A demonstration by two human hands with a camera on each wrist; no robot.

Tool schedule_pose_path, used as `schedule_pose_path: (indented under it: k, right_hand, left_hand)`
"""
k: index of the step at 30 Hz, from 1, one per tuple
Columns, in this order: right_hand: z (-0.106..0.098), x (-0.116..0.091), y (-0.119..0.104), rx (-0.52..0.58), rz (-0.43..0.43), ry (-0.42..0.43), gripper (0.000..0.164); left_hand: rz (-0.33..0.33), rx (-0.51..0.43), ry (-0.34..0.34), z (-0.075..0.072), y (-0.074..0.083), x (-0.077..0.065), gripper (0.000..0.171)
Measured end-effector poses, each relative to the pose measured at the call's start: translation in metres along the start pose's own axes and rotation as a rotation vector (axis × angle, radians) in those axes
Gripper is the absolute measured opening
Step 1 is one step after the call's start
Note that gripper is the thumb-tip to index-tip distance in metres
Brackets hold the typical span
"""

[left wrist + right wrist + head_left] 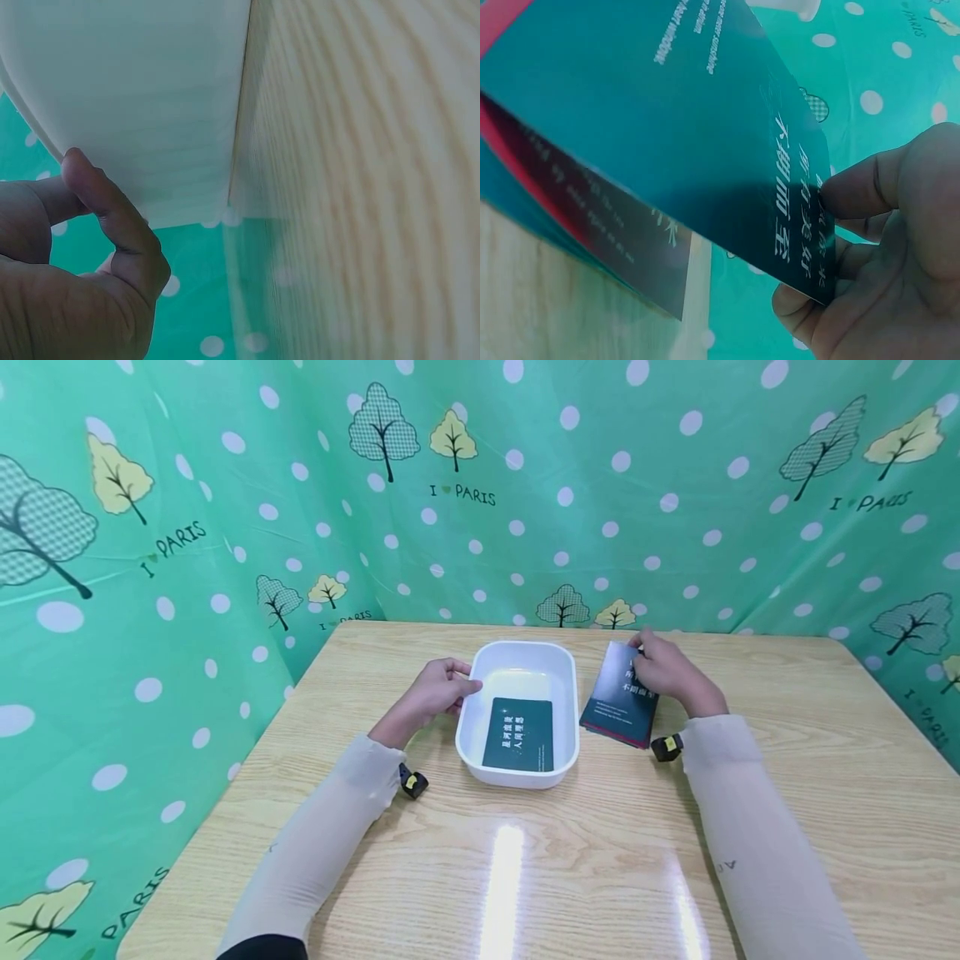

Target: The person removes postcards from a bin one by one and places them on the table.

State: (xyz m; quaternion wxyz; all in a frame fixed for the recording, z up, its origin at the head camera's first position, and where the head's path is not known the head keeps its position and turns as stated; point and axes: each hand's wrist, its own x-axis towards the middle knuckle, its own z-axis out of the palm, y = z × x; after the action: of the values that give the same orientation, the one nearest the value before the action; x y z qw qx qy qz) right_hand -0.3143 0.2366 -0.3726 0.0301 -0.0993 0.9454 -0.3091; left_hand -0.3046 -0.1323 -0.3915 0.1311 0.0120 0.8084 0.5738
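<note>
A white plastic tub stands on the table, with a dark green notebook bearing white characters lying flat in it. My left hand pinches the tub's left rim between thumb and fingers; the left wrist view shows the tub's outer wall beside the bent fingers. Right of the tub is a small pile of similar notebooks. With my right hand, I pinch the far end of the top notebook. That end is raised, and a gap separates it from the red-edged notebooks underneath.
The light wooden table carries bright reflections near its front. A green dotted curtain with printed trees hangs behind the table and along its left side. Black wrist cameras sit at both cuffs.
</note>
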Motion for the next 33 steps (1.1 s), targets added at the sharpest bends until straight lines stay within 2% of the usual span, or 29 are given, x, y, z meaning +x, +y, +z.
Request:
schedule_pose_path:
  k: [3, 11, 20, 27, 33]
  right_hand:
    - [0.0, 0.001, 0.002, -0.021, 0.004, -0.018, 0.038]
    - [0.003, 0.0, 0.007, -0.132, -0.006, -0.057, 0.065]
    - [0.009, 0.0, 0.008, -0.215, 0.032, -0.079, 0.065]
    - [0.014, 0.002, 0.01, -0.227, 0.073, -0.16, 0.065]
    - [0.017, 0.004, 0.014, -0.24, 0.064, -0.168, 0.065]
  left_hand:
    - [-0.001, -0.002, 0.001, 0.0, 0.0, 0.001, 0.031]
    - [0.001, -0.001, 0.001, 0.0, -0.001, 0.001, 0.031]
    - [-0.003, 0.005, -0.002, -0.001, -0.001, 0.001, 0.032]
    - [-0.009, 0.012, 0.006, -0.001, -0.001, 0.001, 0.032]
    - [-0.007, 0.008, 0.003, 0.0, -0.001, 0.0, 0.031]
